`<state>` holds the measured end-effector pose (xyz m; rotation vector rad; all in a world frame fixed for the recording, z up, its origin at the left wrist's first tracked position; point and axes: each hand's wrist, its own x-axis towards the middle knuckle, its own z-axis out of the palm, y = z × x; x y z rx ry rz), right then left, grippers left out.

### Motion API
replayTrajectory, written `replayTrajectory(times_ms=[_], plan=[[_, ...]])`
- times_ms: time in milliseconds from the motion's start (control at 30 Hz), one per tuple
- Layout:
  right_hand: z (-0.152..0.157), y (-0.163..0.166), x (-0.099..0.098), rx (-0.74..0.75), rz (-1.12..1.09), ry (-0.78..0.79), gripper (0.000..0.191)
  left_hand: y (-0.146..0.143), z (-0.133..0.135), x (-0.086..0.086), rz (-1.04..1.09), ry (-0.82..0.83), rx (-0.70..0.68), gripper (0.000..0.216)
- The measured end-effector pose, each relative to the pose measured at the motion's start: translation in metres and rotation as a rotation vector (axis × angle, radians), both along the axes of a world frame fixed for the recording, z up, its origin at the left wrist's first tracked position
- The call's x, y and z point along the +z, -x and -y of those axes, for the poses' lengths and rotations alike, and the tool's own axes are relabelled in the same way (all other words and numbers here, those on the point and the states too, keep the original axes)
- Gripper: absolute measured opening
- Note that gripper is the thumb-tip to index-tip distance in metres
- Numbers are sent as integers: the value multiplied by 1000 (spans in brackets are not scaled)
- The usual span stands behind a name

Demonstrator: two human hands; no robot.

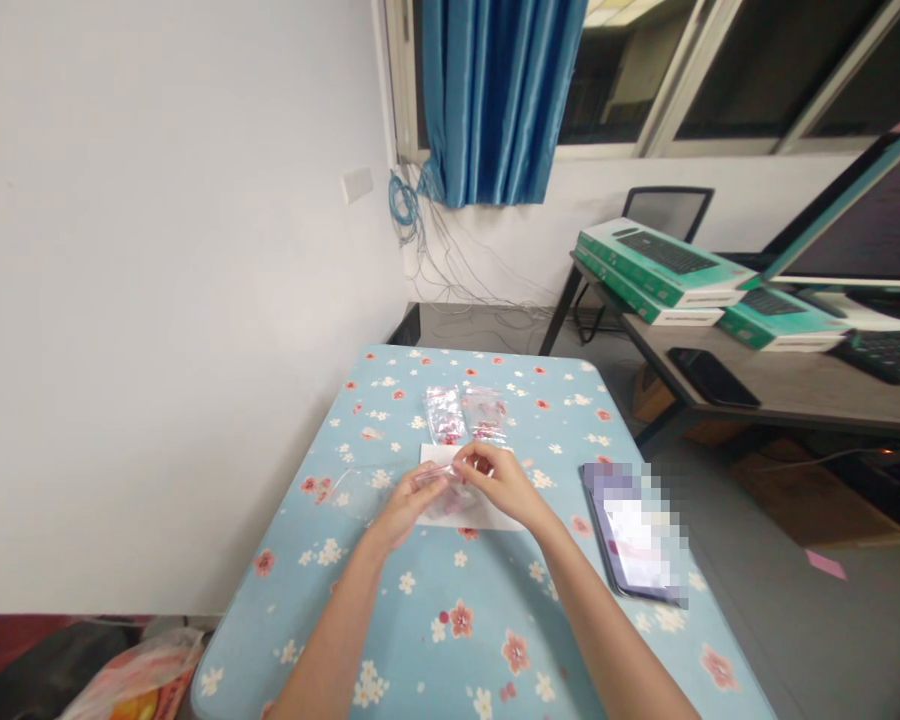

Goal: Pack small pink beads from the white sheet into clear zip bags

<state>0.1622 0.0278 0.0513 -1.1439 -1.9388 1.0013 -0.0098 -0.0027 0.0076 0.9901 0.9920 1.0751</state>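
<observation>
My left hand (407,503) and my right hand (497,478) meet over the middle of a blue flowered table (450,620). Both pinch a small clear plastic bag (450,487) with red bits inside, held just above a white sheet of paper (469,510). Fingers of both hands are closed on the bag's top edge. Two more small clear bags (445,413) (486,411) with red contents lie side by side farther back on the table.
A tablet (634,535) lies flat at the table's right side. A clear empty bag (345,485) lies left of my hands. A desk (780,375) at the right carries green keyboard boxes (664,265), a phone and a monitor. A white wall runs along the left.
</observation>
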Motion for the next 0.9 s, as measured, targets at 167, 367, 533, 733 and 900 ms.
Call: replayTrajectory(times_ms=[167, 367, 533, 733, 900], plan=[[-2, -3, -1, 7, -36, 7, 19, 3, -5, -2, 32, 2, 64, 45], [-2, -3, -3, 53, 29, 14, 18, 3, -9, -5, -62, -106, 146, 45], [0, -2, -1, 72, 46, 9, 19, 4, -10, -9, -124, -182, 247, 38], [1, -1, 0, 66, 39, -47, 18, 8, -9, -6, -165, -218, 340, 33], [2, -1, 2, 66, 29, -88, 20, 8, -5, -1, -242, -244, 340, 35]])
